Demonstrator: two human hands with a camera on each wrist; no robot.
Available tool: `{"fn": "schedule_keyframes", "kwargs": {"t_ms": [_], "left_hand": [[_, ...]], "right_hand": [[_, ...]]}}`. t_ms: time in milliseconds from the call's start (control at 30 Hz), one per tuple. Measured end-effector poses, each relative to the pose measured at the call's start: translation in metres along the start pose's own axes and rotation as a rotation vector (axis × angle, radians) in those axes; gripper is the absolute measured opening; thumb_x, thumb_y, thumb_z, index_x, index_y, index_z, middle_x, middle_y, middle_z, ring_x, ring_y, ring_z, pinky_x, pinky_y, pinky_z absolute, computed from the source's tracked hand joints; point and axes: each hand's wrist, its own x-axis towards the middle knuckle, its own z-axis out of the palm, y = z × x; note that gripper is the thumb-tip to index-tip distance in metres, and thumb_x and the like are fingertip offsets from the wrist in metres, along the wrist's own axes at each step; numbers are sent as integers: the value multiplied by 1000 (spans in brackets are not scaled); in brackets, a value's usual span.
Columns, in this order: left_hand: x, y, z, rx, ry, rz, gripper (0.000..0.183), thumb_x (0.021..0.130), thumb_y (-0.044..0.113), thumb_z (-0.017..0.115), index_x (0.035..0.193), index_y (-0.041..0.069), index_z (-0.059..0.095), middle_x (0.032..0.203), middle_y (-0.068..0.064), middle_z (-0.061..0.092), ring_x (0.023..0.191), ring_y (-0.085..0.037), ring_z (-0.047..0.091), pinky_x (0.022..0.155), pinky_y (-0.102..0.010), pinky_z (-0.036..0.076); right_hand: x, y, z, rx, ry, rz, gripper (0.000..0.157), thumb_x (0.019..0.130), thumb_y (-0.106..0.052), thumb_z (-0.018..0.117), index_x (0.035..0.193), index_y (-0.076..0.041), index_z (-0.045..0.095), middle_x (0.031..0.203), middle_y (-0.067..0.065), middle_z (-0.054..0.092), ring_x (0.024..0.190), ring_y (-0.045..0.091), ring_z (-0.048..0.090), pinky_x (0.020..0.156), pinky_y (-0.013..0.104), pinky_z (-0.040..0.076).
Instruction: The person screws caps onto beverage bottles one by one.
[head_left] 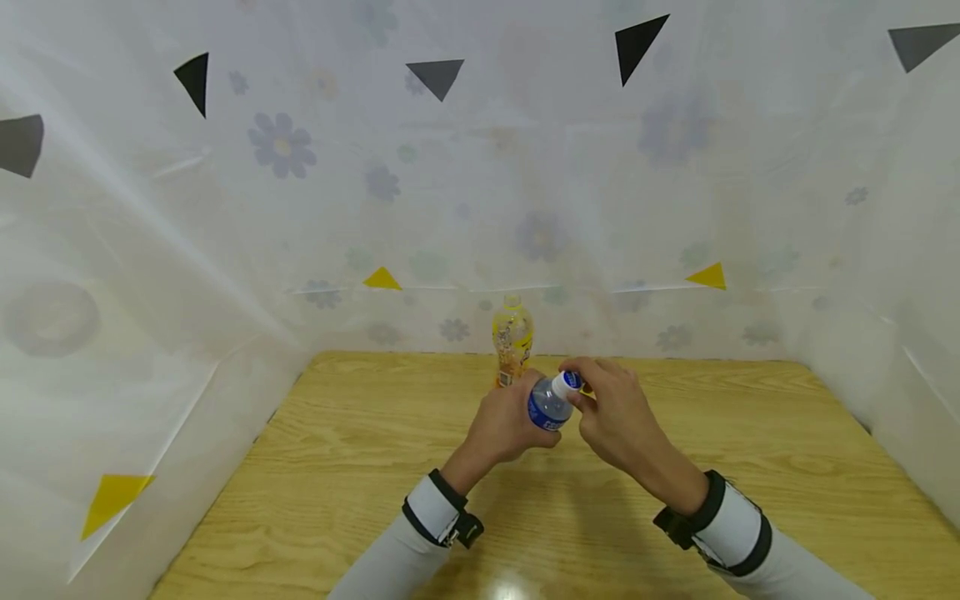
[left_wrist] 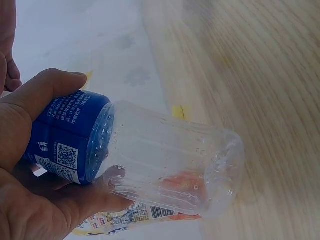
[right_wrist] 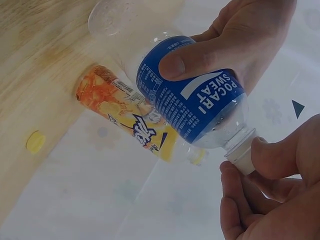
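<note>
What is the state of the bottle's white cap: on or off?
On: the white cap covers the mouth of the blue-labelled bottle, pinched by the right hand. How tight, I cannot tell.

Table: pale yellow wood-grain top, with a glare spot at 6 o'clock
Orange-and-yellow labelled bottle: upright on the wood near 12 o'clock, by the far edge
Yellow cap: on the wood, at about 3 o'clock from that bottle in the head view

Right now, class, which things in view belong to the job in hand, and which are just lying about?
In the job:
left hand, holding blue-labelled bottle
right hand, pinching its white cap

Apparently unused now:
yellow-labelled bottle
loose yellow cap
</note>
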Motion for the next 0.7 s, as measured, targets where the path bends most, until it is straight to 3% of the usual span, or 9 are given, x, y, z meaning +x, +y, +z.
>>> {"fn": "schedule_keyframes", "kwargs": {"t_ms": [333,700], "left_hand": [[-1,0,0,13,-3,-8,63,72,30,90,125,17,57,105,-1,71,89,-14,67,72,-27,51],[-1,-1,0,10,10,5,61,73,31,90,122,17,57,103,0,71,87,-13,67,70,-25,51]], "right_hand": [[1,-1,1,-21,0,10,32,88,6,70,118,-6,67,101,10,69,83,22,59,82,46,36],[1,-1,3,-23,28,-13,30,87,6,71,115,-5,67,94,9,68,79,21,58,83,50,38]]}}
